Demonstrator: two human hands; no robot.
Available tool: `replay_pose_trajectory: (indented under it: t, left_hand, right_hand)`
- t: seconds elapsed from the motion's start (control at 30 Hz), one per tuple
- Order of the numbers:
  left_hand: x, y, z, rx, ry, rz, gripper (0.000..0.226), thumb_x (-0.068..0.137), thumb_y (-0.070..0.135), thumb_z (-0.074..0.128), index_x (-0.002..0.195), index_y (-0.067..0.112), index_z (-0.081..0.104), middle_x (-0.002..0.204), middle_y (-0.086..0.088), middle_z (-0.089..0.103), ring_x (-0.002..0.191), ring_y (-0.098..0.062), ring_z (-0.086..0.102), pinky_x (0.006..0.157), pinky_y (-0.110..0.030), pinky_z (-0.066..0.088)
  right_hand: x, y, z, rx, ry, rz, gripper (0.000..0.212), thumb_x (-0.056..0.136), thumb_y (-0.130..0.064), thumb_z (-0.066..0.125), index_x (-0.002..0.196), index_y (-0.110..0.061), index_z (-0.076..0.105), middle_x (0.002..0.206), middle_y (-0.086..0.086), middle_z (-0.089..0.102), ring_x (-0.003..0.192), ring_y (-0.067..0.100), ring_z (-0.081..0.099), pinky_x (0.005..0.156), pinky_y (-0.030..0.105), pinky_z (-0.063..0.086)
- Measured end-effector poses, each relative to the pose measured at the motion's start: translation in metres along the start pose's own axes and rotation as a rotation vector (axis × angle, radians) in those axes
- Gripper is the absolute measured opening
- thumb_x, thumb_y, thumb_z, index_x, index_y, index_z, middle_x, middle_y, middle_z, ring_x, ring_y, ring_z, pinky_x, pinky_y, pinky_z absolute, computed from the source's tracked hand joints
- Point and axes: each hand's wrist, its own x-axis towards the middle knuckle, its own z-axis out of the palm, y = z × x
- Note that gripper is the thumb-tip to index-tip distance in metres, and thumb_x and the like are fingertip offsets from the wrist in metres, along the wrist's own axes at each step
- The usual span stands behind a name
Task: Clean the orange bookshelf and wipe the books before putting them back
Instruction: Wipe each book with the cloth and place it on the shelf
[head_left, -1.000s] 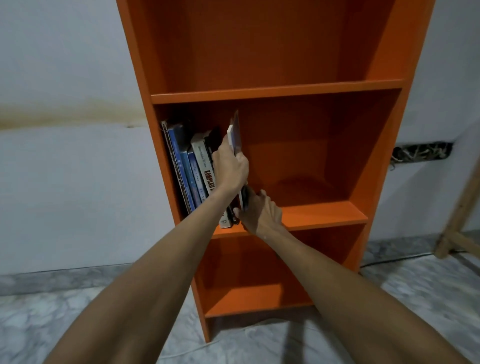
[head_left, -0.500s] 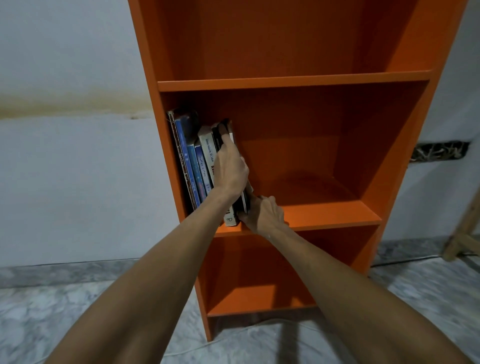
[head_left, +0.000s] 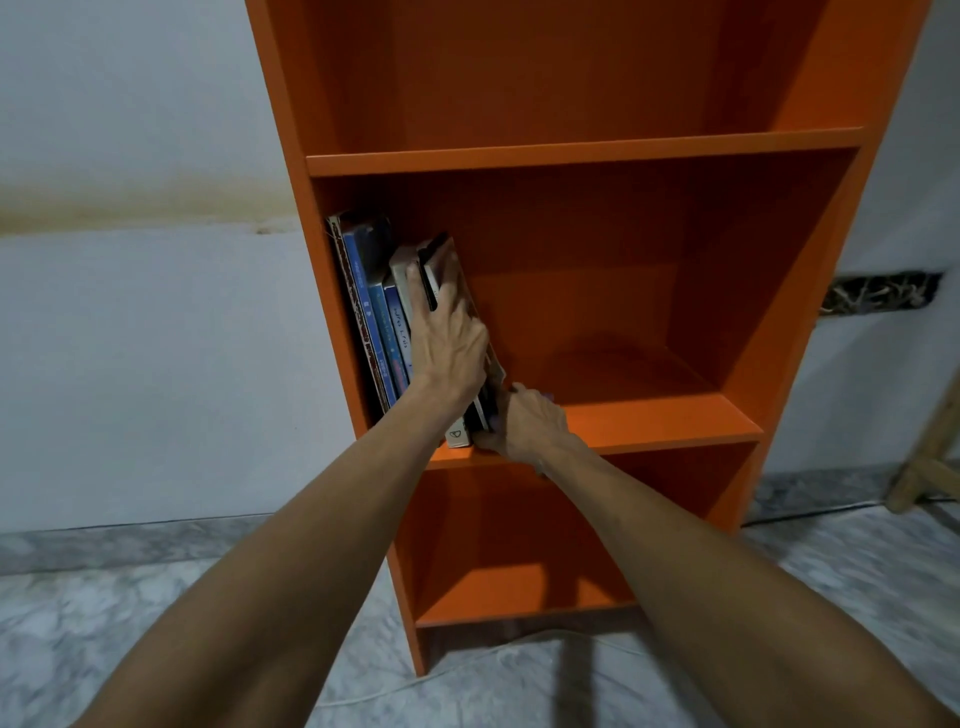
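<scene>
Fig.: head view, orange bookshelf (head_left: 571, 155) upright on marble floor (head_left: 130, 623), back to a pale wall (head_left: 130, 338). Books (head_left: 378, 322) stand in a row at the left end of the middle shelf (head_left: 660, 422), leaning against the left side panel; spines blue, cream and dark. The end book (head_left: 451, 255), rightmost in the row, tilts w/ its top to the left.

L. hand (head_left: 449, 340): thumb on a cream spine, fingers nearly straight along the end book's outer cover, so the book is clasped between them. R. hand (head_left: 525, 423): low at the shelf's front edge, fingers curled round the end book's bottom corner; a bluish scrap shows beside the knuckles, too small to identify.

Top and bottom compartments: bare orange boards. Misc.: pale cable (head_left: 467, 670) on the floor at the shelf's foot; wooden frame (head_left: 930, 457) at far right.
</scene>
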Motion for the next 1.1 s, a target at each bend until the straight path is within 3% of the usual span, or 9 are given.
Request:
replay_pose_trajectory:
  t: [0.13, 0.2, 0.27, 0.33, 0.5, 0.67, 0.83, 0.93, 1.1]
  left_hand:
    - [-0.004, 0.005, -0.004, 0.074, -0.089, -0.038, 0.02, 0.082, 0.029, 0.064, 0.097, 0.02, 0.072, 0.128, -0.011, 0.059, 0.14, -0.029, 0.028, 0.111, -0.066, -0.012]
    - [-0.004, 0.008, -0.005, 0.084, -0.104, -0.039, 0.019, 0.082, 0.032, 0.064, 0.096, 0.022, 0.072, 0.124, -0.007, 0.06, 0.137, -0.028, 0.031, 0.111, -0.067, -0.011]
    - [-0.006, 0.01, -0.006, 0.072, -0.112, -0.032, 0.022, 0.083, 0.034, 0.064, 0.099, 0.022, 0.071, 0.129, -0.007, 0.057, 0.14, -0.029, 0.027, 0.111, -0.067, -0.011]
    - [-0.009, 0.011, -0.009, 0.053, -0.092, -0.021, 0.03, 0.083, 0.035, 0.063, 0.109, 0.022, 0.069, 0.14, -0.011, 0.048, 0.145, -0.031, 0.017, 0.111, -0.067, -0.012]
    - [-0.018, 0.011, -0.025, -0.014, -0.083, 0.007, 0.052, 0.087, 0.035, 0.057, 0.135, 0.016, 0.052, 0.152, -0.016, 0.032, 0.149, -0.034, 0.004, 0.112, -0.068, -0.006]
    - [-0.036, 0.033, -0.043, -0.114, -0.11, 0.008, 0.056, 0.091, 0.036, 0.052, 0.142, 0.015, 0.044, 0.16, -0.02, 0.012, 0.149, -0.036, -0.01, 0.11, -0.07, -0.008]
    - [-0.08, 0.104, -0.075, -0.299, -0.153, 0.108, 0.047, 0.09, 0.03, 0.053, 0.135, 0.014, 0.05, 0.159, -0.021, 0.015, 0.149, -0.036, -0.005, 0.109, -0.07, -0.005]
    - [-0.117, 0.157, -0.09, -0.429, -0.188, 0.177, 0.046, 0.088, 0.035, 0.057, 0.129, 0.014, 0.054, 0.158, -0.021, 0.019, 0.149, -0.036, -0.001, 0.11, -0.07, 0.002]
    - [-0.196, 0.256, -0.102, -0.651, -0.355, 0.28, 0.046, 0.086, 0.033, 0.055, 0.129, 0.016, 0.052, 0.157, -0.017, 0.022, 0.149, -0.035, 0.004, 0.113, -0.065, 0.009]
  right_hand:
    - [-0.001, 0.005, -0.011, 0.026, -0.093, -0.018, 0.053, 0.079, -0.046, 0.076, 0.112, -0.009, 0.058, 0.108, 0.005, 0.053, 0.098, 0.031, 0.058, 0.069, 0.035, 0.039]
    - [-0.005, 0.008, -0.019, 0.06, -0.122, -0.001, 0.037, 0.081, -0.033, 0.076, 0.097, -0.006, 0.055, 0.096, 0.008, 0.056, 0.083, 0.03, 0.057, 0.065, 0.035, 0.039]
    - [-0.011, 0.012, -0.023, 0.078, -0.109, 0.009, 0.015, 0.089, -0.016, 0.065, 0.089, -0.008, 0.053, 0.089, 0.008, 0.056, 0.077, 0.028, 0.055, 0.063, 0.035, 0.039]
    - [-0.017, 0.016, -0.024, 0.1, -0.035, -0.008, 0.006, 0.091, -0.015, 0.059, 0.087, -0.013, 0.056, 0.087, 0.007, 0.059, 0.078, 0.031, 0.058, 0.061, 0.036, 0.038]
    - [-0.046, 0.031, -0.032, 0.119, 0.123, -0.047, 0.009, 0.087, -0.018, 0.059, 0.094, -0.023, 0.058, 0.079, 0.002, 0.055, 0.071, 0.027, 0.052, 0.056, 0.032, 0.035]
    - [-0.093, 0.061, -0.048, 0.149, 0.2, -0.002, 0.026, 0.094, -0.032, 0.056, 0.119, -0.027, 0.062, 0.094, 0.004, 0.068, 0.084, 0.029, 0.064, 0.059, 0.032, 0.044]
    - [-0.184, 0.122, -0.066, 0.16, 0.19, 0.143, 0.016, 0.09, -0.037, 0.055, 0.101, -0.028, 0.062, 0.089, -0.001, 0.068, 0.08, 0.026, 0.064, 0.064, 0.039, 0.052]
    - [-0.25, 0.158, -0.064, 0.241, 0.22, 0.278, 0.025, 0.087, -0.043, 0.047, 0.085, -0.024, 0.063, 0.086, -0.001, 0.07, 0.082, 0.025, 0.066, 0.071, 0.041, 0.055]
    - [-0.362, 0.217, -0.039, 0.308, 0.179, 0.576, 0.033, 0.088, -0.044, 0.051, 0.111, -0.026, 0.067, 0.115, 0.003, 0.069, 0.103, 0.03, 0.063, 0.084, 0.039, 0.054]
